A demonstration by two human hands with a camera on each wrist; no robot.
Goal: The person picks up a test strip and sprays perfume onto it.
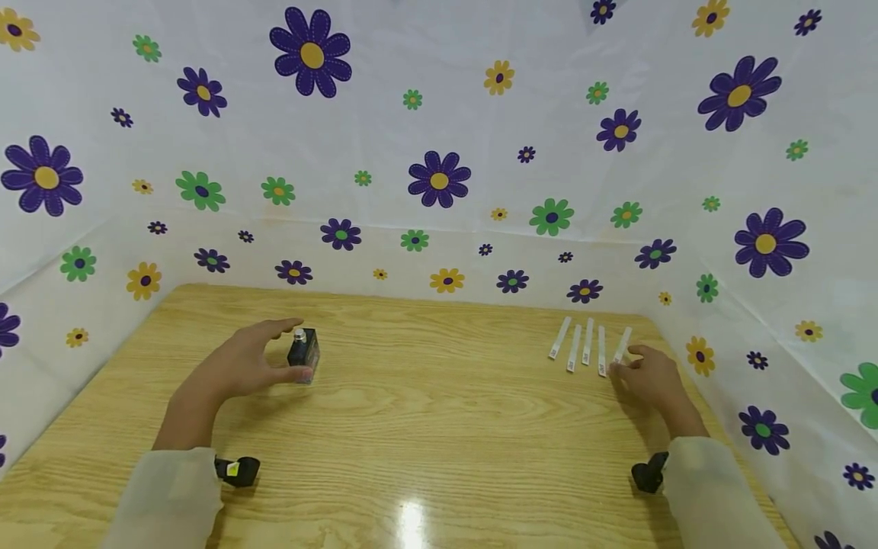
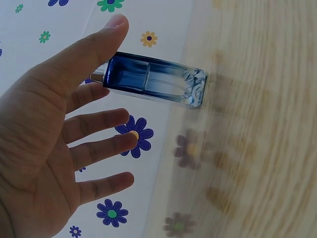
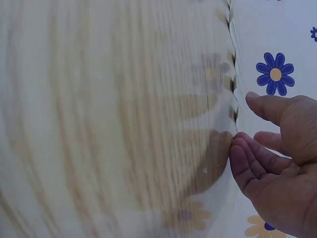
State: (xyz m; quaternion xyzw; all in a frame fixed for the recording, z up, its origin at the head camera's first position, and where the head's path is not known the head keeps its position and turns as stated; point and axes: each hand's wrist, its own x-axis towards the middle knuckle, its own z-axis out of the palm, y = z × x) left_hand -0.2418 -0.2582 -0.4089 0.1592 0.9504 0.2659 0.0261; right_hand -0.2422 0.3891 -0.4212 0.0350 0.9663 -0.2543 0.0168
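A small glass perfume bottle (image 1: 310,352) stands upright on the left of the table, capless, with a silver sprayer on top. In the left wrist view its glass (image 2: 153,80) fades from dark blue to clear. My left hand (image 1: 238,364) is spread around it, thumb at the near side and the other fingers reaching past it, extended and apart. Several slim white paper strips (image 1: 588,341) lie in a row at the right. At the rightmost strip (image 1: 624,343) is my right hand (image 1: 653,379), its fingertips (image 3: 237,140) down at the tabletop and its thumb held apart.
The wooden table (image 1: 425,396) has a shiny surface with a bright reflection at its near edge. White flower-printed sheeting (image 1: 439,114) walls off the back and both sides. Black wrist cameras (image 1: 238,471) sit at both sleeve cuffs.
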